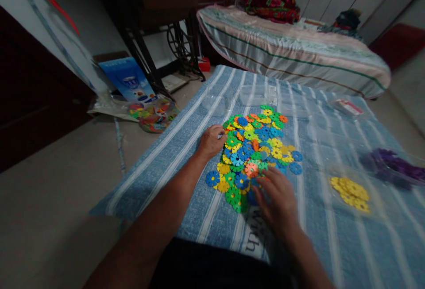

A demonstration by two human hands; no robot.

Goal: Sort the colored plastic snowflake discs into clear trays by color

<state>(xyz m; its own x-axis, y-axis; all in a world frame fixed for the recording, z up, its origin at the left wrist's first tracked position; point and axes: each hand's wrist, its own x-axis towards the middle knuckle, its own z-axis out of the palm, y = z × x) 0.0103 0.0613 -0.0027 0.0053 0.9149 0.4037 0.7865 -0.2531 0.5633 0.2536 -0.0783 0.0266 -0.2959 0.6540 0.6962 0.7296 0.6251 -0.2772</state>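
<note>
A pile of flat plastic flower-shaped discs [255, 143] in blue, yellow, green and orange lies spread on a blue striped cloth [199, 147] on the floor. My left hand [211, 140] rests at the pile's left edge, fingers curled against the discs. My right hand [278, 198] lies on the pile's near edge, fingers spread flat over several discs. Neither hand plainly grips a piece.
A clear tray of yellow discs [351, 192] and another of purple discs [395, 167] sit to the right. Empty clear containers [232, 96] stand beyond the pile. A bag of mixed discs [155, 116] lies at the left, a bed [292, 50] behind, a sewing table [149, 10] far left.
</note>
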